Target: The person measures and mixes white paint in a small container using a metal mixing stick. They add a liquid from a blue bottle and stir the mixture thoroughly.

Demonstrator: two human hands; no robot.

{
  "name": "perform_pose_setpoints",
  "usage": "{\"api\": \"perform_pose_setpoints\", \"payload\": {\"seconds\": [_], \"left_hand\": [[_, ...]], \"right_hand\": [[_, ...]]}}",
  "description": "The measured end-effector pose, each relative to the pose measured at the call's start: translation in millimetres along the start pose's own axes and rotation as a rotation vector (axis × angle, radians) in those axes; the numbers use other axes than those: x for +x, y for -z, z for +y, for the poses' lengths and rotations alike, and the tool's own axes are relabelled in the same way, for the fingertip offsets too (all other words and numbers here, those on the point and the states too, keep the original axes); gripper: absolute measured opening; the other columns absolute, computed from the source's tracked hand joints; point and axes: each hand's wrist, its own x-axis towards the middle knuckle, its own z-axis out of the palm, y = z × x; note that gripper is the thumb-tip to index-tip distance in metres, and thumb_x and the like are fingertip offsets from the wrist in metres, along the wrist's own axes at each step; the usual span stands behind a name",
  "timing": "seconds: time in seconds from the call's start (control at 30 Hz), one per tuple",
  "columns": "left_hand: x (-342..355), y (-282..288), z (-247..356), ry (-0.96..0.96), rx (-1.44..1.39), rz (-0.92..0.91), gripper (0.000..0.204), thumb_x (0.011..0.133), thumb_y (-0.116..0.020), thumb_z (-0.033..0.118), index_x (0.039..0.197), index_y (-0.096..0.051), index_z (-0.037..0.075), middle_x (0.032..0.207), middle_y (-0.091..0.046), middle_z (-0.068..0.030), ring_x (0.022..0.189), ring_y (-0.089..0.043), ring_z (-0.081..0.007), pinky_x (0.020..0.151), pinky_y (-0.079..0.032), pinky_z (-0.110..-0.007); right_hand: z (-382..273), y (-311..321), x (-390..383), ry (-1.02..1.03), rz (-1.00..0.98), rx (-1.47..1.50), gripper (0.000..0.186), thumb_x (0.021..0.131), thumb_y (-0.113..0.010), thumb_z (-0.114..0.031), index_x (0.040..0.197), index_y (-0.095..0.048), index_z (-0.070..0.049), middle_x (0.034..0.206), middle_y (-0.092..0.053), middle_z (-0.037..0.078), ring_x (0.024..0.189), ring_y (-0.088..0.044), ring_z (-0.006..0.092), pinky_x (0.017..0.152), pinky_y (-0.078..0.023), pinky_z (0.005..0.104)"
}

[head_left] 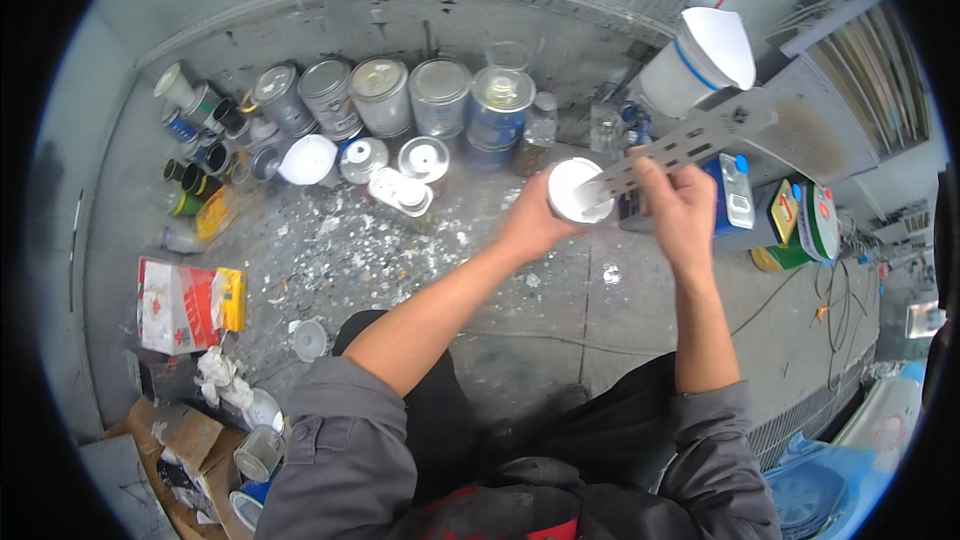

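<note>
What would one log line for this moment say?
left hand: holding white cup | right hand: gripping slotted stick | stick tip: at cup mouth

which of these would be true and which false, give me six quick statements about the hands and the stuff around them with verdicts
1. The left hand holds a cup with white contents. True.
2. The right hand is empty. False: it holds a slotted strip.
3. The strip's lower end is at the cup's mouth. True.
4. The crumpled white paper lies to the person's right. False: the crumpled white paper is on the left.
5. Metal cans stand in a row near the wall. True.
6. The floor has no marks. False: white spatters cover part of the floor.
</note>
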Motion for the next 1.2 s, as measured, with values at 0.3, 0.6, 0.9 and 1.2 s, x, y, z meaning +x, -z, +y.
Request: {"api": "perform_pose_setpoints", "payload": {"seconds": [0.3, 0.6, 0.9, 1.2], "left_hand": [[-5.1, -1.1, 4.2, -0.021, -0.093, 0.015, 0.088, 0.068, -0.097, 0.016, 0.144, -0.055, 0.003, 0.135, -0.066, -0.0139, 0.128, -0.064, -0.0272, 0.108, -0.049, -0.038], [-2.8, -4.3, -7.3, -0.018, -0.065, 0.062, 0.091, 0.067, -0.098, 0.017, 0.146, -0.053, 0.004, 0.136, -0.066, -0.0139, 0.128, -0.064, -0.0280, 0.109, -0.049, -0.039], [-7.2, -1.6, 1.8, 0.025, 0.019, 0.020, 0.093, 0.067, -0.097, 0.015, 0.148, -0.052, 0.007, 0.139, -0.066, -0.0140, 0.131, -0.063, -0.0290, 0.110, -0.049, -0.040], [-3.1, -4.1, 6.4, 0.038, -0.038, 0.049, 0.088, 0.069, -0.096, 0.012, 0.146, -0.053, 0.003, 0.138, -0.066, -0.0126, 0.129, -0.063, -0.0258, 0.109, -0.050, -0.039]], "right_hand": [[-11.9, 15.4, 11.1, 0.098, 0.006, -0.032, 0.025, 0.101, -0.075, -0.020, 0.114, -0.076, 0.002, 0.074, -0.062, -0.003, 0.059, -0.050, 0.0040, 0.053, -0.038, 0.0233], [0.2, 0.7, -0.2, -0.014, -0.077, -0.055, 0.026, 0.102, -0.072, -0.019, 0.114, -0.075, 0.004, 0.072, -0.060, -0.002, 0.058, -0.047, 0.0052, 0.052, -0.033, 0.0242], [-22.5, 16.9, 15.7, 0.107, -0.004, -0.031, 0.025, 0.102, -0.071, -0.018, 0.115, -0.075, 0.003, 0.077, -0.062, -0.003, 0.063, -0.049, 0.0038, 0.055, -0.036, 0.0233], [7.5, 7.2, 1.3, 0.114, -0.036, -0.180, 0.022, 0.102, -0.071, -0.016, 0.115, -0.076, 0.002, 0.078, -0.064, -0.003, 0.061, -0.050, 0.0044, 0.055, -0.039, 0.0230]]}}
